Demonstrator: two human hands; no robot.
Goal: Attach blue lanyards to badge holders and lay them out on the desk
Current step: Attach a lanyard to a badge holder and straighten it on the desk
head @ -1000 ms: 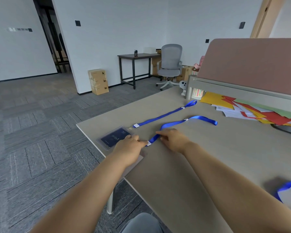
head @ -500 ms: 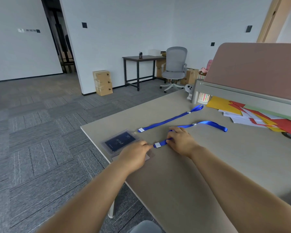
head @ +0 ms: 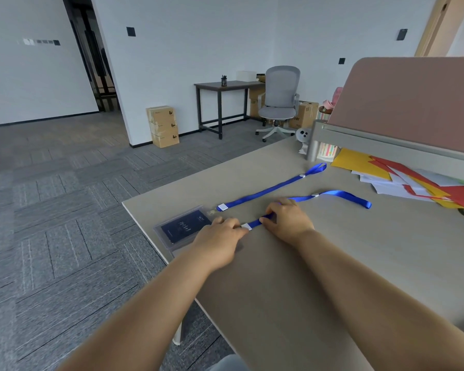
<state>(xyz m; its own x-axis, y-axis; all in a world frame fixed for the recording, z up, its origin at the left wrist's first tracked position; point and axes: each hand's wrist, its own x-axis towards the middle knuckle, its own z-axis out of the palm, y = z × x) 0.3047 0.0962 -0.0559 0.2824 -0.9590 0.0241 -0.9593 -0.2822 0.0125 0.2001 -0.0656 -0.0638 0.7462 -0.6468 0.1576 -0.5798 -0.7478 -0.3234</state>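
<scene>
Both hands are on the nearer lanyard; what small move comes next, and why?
Probably the right hand slides along the near lanyard to pull it straight: the left hand holds its white end, yet its loop bends off sideways, unlike the far lanyard lying straight.

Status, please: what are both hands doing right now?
Left hand pinches nearer blue fabric lanyard at its white tag; right hand pinches strap. Clear plastic badge holder beside left. Nothing blocking.
</scene>
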